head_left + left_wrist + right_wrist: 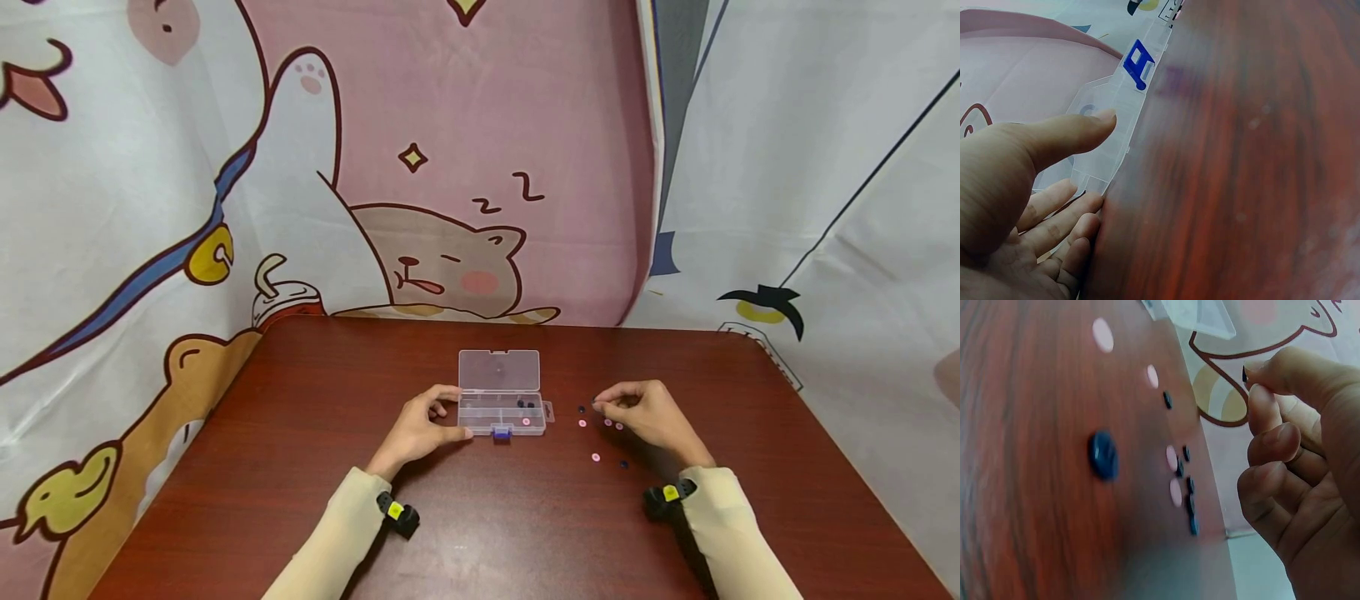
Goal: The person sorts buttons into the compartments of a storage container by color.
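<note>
A clear plastic compartment box [480, 425] lies on the table with its lid [498, 370] raised at the back. My left hand [420, 427] holds its left end, thumb [1088, 132] at the front wall and fingers round the far corner. Inside, a few dark buttons [521, 404] lie in a back compartment and a pink button [527, 422] in a front one. Right of the box, my right hand [652, 412] pinches a small dark button [1245, 375] between thumb and index finger, above the table. Its other fingers are curled.
Several pink buttons [596, 457] and dark buttons [1104, 455] lie scattered on the brown table [495, 525] right of the box, some under the right hand. A blue latch [502, 434] sits on the box front. Printed cloth [450, 125] hangs behind the table.
</note>
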